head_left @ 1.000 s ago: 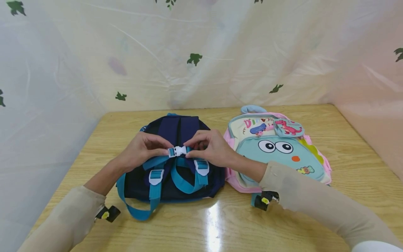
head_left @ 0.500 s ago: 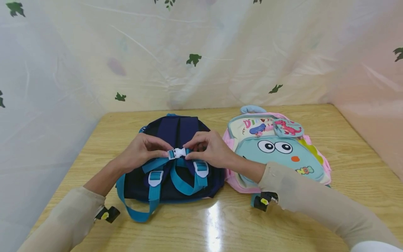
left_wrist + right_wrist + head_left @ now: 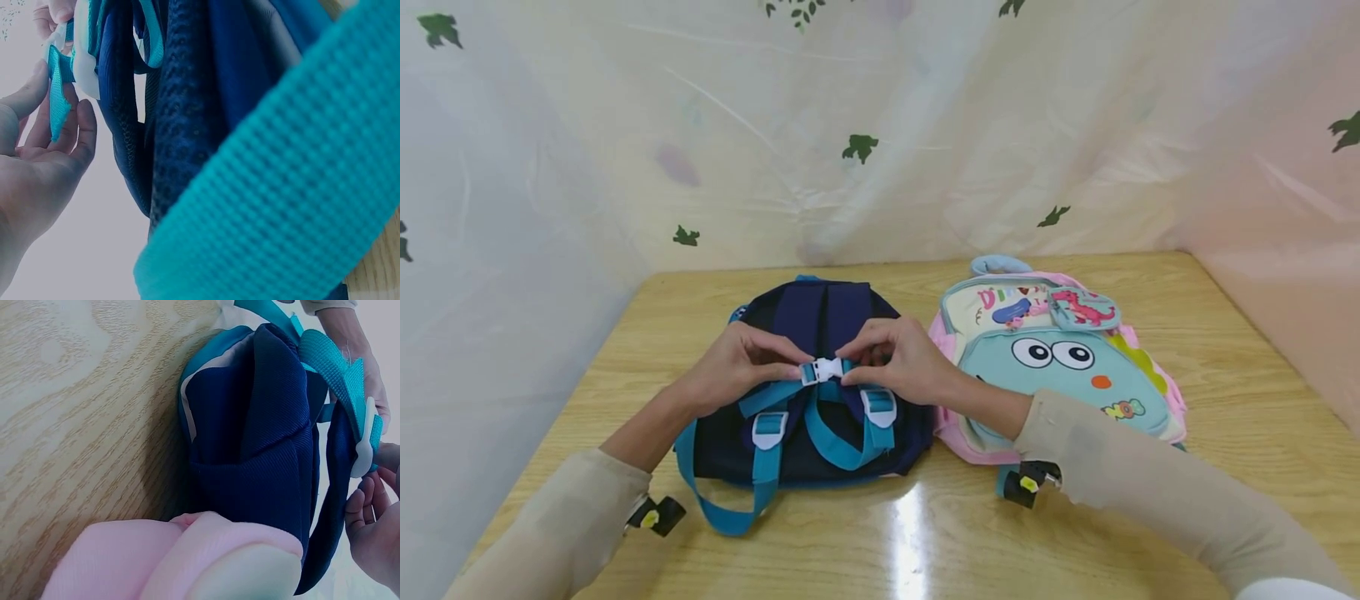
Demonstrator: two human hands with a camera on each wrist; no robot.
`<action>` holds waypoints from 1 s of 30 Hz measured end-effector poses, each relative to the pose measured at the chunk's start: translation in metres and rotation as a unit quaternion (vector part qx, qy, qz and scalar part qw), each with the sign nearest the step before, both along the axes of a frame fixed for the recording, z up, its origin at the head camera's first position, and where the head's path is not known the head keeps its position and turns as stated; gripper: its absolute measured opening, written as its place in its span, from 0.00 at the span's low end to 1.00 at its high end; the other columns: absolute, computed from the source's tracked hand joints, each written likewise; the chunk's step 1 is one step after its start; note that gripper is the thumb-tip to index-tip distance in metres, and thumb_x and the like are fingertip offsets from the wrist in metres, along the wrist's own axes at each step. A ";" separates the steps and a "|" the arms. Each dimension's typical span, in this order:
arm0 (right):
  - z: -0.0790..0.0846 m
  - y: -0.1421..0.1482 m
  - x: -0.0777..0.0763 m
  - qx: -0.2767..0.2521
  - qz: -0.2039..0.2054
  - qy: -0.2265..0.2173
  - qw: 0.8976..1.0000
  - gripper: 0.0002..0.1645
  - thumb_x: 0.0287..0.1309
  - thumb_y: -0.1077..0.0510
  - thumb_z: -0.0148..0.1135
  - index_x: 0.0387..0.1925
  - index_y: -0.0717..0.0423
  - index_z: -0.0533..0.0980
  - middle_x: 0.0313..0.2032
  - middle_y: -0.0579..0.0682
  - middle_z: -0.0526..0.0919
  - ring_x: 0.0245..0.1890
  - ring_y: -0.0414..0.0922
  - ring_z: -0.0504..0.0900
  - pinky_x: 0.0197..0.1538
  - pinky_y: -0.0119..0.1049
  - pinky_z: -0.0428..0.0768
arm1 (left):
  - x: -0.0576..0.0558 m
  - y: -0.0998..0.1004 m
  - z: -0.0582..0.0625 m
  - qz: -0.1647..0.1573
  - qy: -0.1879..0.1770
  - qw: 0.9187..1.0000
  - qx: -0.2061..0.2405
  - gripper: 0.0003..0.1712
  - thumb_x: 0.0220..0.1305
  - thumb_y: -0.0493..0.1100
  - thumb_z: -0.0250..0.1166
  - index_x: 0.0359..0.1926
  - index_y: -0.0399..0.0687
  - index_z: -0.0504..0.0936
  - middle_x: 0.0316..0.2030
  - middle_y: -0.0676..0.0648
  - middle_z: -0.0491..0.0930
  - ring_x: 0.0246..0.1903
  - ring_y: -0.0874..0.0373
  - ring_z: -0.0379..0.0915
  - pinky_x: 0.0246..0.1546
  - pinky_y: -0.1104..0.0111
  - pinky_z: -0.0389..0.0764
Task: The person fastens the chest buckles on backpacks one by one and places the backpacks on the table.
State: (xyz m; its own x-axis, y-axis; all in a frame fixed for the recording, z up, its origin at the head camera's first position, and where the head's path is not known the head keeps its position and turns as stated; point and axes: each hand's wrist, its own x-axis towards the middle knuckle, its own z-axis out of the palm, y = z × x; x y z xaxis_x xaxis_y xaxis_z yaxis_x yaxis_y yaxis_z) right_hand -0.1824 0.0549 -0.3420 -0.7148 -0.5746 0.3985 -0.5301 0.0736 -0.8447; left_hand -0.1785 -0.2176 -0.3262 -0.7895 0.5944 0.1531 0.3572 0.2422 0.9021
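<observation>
A navy backpack (image 3: 880, 450) lies with its shoulder straps up on the table. Over its middle, a white side-release buckle (image 3: 826, 370) on teal webbing is held between both hands, its two halves joined. My left hand (image 3: 730, 371) pinches the buckle's left end and webbing between thumb and fingers. At the right end, my right hand (image 3: 906, 362) pinches the buckle and its strap. In the left wrist view, a loose teal strap end (image 3: 59, 103) hangs by the left hand's fingers. White strap adjusters (image 3: 769, 429) sit on the teal straps below the buckle.
A pink and mint backpack (image 3: 1060, 383) with a cartoon face lies right beside the navy one, under the right forearm. A teal strap loop (image 3: 730, 522) spreads onto the wooden table (image 3: 820, 550) in front. A pale leaf-patterned sheet (image 3: 760, 167) hangs behind.
Both hands keep their pinch on the buckle, which has tilted slightly. The whole head view has shifted a little downward; the backpacks stay in place.
</observation>
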 end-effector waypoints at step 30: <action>-0.001 -0.001 -0.002 0.021 0.012 -0.003 1.000 0.14 0.51 0.70 0.78 0.41 0.68 0.87 0.31 0.51 0.84 0.31 0.42 0.80 0.33 0.31 0.80 | 0.000 0.002 0.005 -0.003 -0.021 1.000 -0.011 0.07 0.64 0.26 0.69 0.43 0.26 0.87 0.37 0.49 0.90 0.37 0.58 0.85 0.41 0.70 0.85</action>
State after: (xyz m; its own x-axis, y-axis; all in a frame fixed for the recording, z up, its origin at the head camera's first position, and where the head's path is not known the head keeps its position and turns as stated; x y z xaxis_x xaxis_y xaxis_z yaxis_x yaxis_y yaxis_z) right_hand -0.1842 0.0535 -0.3429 -0.7031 -0.6074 0.3696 -0.5272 0.0965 -0.8442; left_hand -0.1785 -0.2151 -0.3217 -0.7917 0.6013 0.1077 0.3212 0.2597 0.9107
